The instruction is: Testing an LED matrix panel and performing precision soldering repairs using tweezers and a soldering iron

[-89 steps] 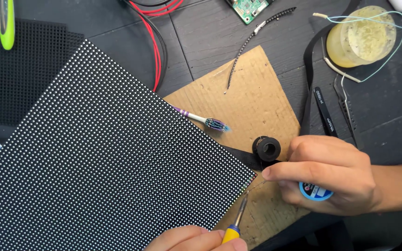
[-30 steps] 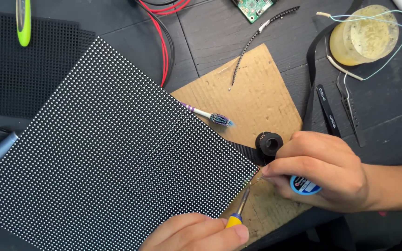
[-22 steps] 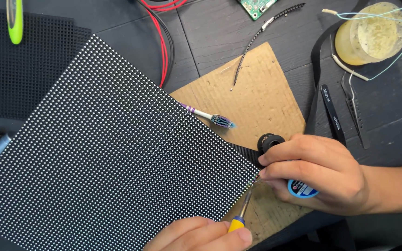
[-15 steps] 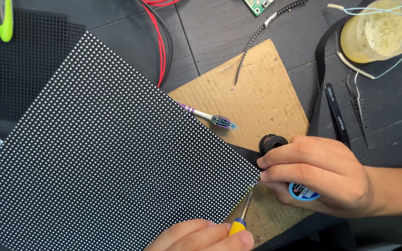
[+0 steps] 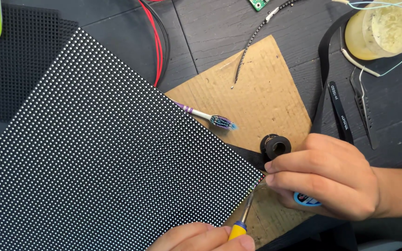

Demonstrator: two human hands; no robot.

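Beside the lower right corner of the large black dotted panel (image 5: 103,158), both hands are working close together. The left hand (image 5: 205,238) is showing only partly at the bottom edge, its grip closing around the yellow handle of a thin tool (image 5: 241,221) whose metal shaft is slanting up toward that panel corner, the tip sitting right at it. The right hand (image 5: 326,179) is reaching in from the right of the panel, its fingers (image 5: 294,163) curling shut over a small blue-rimmed spool (image 5: 307,200), and the fingertips are pointing at the same corner; whether a fine strand is running from them to the tool tip is too small to tell. Just above the right hand, a small black reel (image 5: 275,146) is standing near the panel's right edge, on a sheet of brown cardboard (image 5: 266,93) that the panel is partly covering. A toothbrush (image 5: 208,117) with purple and teal bristles is lying on the cardboard, its handle tucking under the panel edge. Farther right of the panel, black tweezers (image 5: 339,111) and silver tweezers (image 5: 365,107) are lying on the dark table (image 5: 219,23), with a yellowish round tub (image 5: 382,28) above them. Red and black cables (image 5: 160,46) are running along the table above the panel.
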